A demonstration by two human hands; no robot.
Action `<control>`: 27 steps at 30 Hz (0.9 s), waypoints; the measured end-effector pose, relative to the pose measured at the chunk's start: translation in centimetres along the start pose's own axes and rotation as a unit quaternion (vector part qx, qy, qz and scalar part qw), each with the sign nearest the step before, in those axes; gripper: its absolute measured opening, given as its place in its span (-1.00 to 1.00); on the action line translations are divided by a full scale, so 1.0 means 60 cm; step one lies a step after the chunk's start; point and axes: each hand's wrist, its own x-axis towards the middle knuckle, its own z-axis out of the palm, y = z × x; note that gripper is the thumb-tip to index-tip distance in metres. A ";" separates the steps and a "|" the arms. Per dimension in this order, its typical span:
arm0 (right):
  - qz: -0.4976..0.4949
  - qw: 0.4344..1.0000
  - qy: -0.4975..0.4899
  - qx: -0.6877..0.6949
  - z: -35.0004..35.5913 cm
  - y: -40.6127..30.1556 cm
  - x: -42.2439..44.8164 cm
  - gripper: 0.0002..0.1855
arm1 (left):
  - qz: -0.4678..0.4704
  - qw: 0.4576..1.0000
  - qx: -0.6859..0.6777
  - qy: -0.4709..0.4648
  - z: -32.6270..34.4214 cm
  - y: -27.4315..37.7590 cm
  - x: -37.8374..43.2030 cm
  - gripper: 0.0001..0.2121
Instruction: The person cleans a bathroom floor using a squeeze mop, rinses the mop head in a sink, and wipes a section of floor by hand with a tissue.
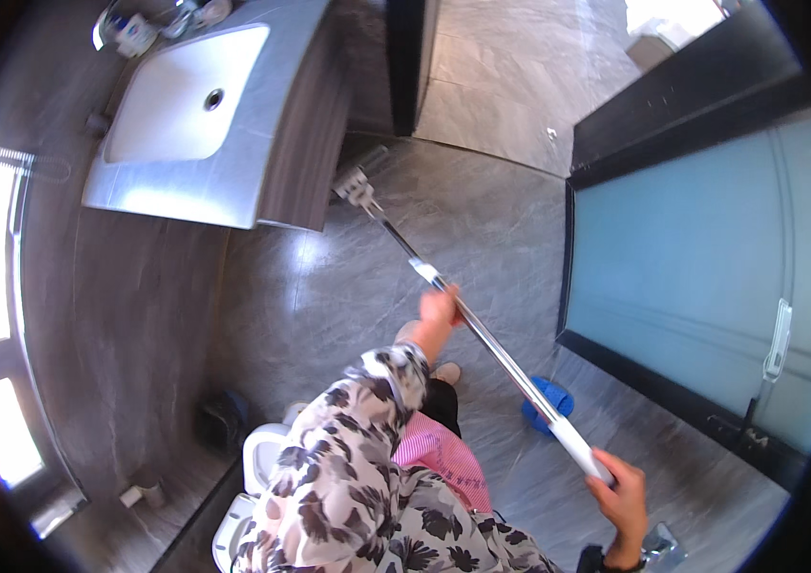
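A mop with a long metal pole slants across the view. My left hand grips the pole near its middle, just below a white collar. At the pole's white upper grip, my right hand is closed around the end. The mop's head is on the grey tiled floor, beside the base of the vanity cabinet; its far edge is blurred. Blue slippers lie under the pole, close to the right side.
A white basin is set in the counter at upper left, with bottles behind it. A toilet and a dark bin stand at lower left. On the right is a frosted glass door; a doorway opens at the top.
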 end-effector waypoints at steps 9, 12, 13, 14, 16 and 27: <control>0.065 0.991 0.086 0.083 -0.001 0.089 -0.069 -0.65 | -0.063 0.996 0.036 -0.049 0.085 -0.045 0.016 -0.80; 0.142 0.975 0.132 0.106 -0.002 0.124 -0.140 -0.64 | -0.072 0.992 0.098 -0.044 0.165 -0.089 -0.034 -0.79; 0.143 0.974 0.139 0.107 0.016 0.133 -0.153 -0.64 | -0.053 0.988 0.139 -0.038 0.180 -0.097 -0.030 -0.78; 0.153 0.966 0.145 0.148 0.035 0.141 -0.165 -0.65 | -0.033 0.983 0.179 -0.032 0.196 -0.105 -0.026 -0.77; 0.185 0.953 0.133 0.199 0.062 0.151 -0.182 -0.69 | -0.010 0.966 0.257 -0.029 0.209 -0.098 -0.037 -0.78; 0.407 0.885 0.144 0.175 0.026 0.272 -0.525 -0.63 | -0.165 0.876 0.422 -0.166 0.262 -0.405 -0.275 -0.78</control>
